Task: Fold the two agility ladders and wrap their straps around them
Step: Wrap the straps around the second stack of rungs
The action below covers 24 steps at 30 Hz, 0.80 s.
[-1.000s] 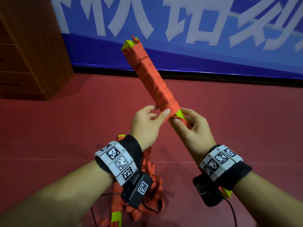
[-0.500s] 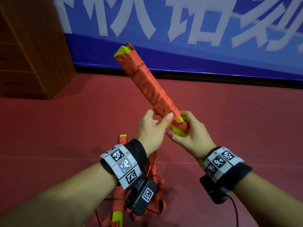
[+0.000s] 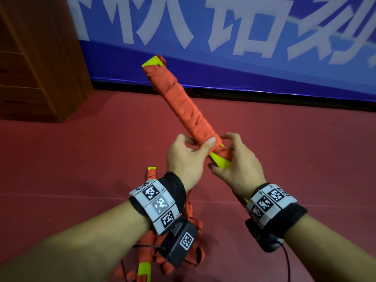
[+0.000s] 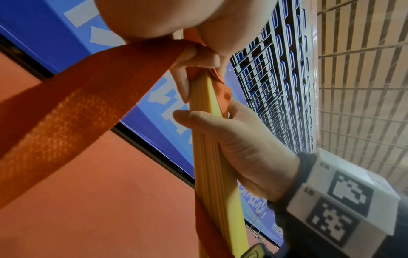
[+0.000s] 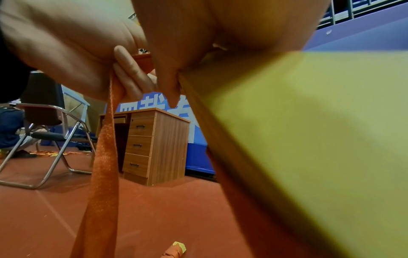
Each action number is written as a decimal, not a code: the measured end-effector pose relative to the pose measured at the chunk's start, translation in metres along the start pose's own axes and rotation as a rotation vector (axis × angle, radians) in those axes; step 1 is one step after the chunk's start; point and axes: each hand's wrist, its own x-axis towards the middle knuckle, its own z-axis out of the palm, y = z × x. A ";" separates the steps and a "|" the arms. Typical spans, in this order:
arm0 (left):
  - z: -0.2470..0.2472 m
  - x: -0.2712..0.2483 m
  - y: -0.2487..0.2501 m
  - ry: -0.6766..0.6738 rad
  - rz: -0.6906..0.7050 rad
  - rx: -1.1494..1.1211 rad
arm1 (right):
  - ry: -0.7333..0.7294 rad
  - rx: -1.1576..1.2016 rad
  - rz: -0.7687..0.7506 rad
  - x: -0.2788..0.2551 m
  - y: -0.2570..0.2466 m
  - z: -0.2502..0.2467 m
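Note:
One folded agility ladder [image 3: 183, 106], a stack of yellow rungs wound in orange strap, points up and away to the left. My left hand [image 3: 189, 153] pinches the strap [image 4: 77, 113] at the lower end of the winding, thumb on top. My right hand [image 3: 234, 165] grips the bare yellow rungs [image 4: 212, 165] at the bundle's lower end. In the right wrist view the rungs [image 5: 309, 139] fill the right side and the strap [image 5: 103, 165] hangs down. The second ladder [image 3: 151, 171] lies in a loose heap on the floor under my left wrist.
A wooden drawer cabinet [image 3: 30, 68] stands at the left against a blue banner [image 3: 223, 37] along the back wall. A folding metal chair [image 5: 50, 139] is beyond the cabinet. The floor is red mat [image 3: 305, 149].
The bundle's top has dipped slightly to the left. My right hand has shifted its hold, so more yellow rung shows between the two hands.

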 end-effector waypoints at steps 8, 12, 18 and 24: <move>0.000 0.000 0.006 0.013 -0.016 -0.018 | 0.129 -0.131 -0.056 -0.003 -0.004 -0.008; -0.002 0.003 0.011 0.033 -0.017 -0.042 | 0.186 -0.175 -0.113 -0.002 -0.011 -0.009; -0.006 0.000 0.015 0.027 -0.026 -0.044 | 0.250 -0.193 -0.161 -0.002 -0.011 -0.007; -0.006 -0.002 0.022 0.066 0.008 -0.080 | 0.345 -0.234 -0.150 0.000 -0.015 -0.009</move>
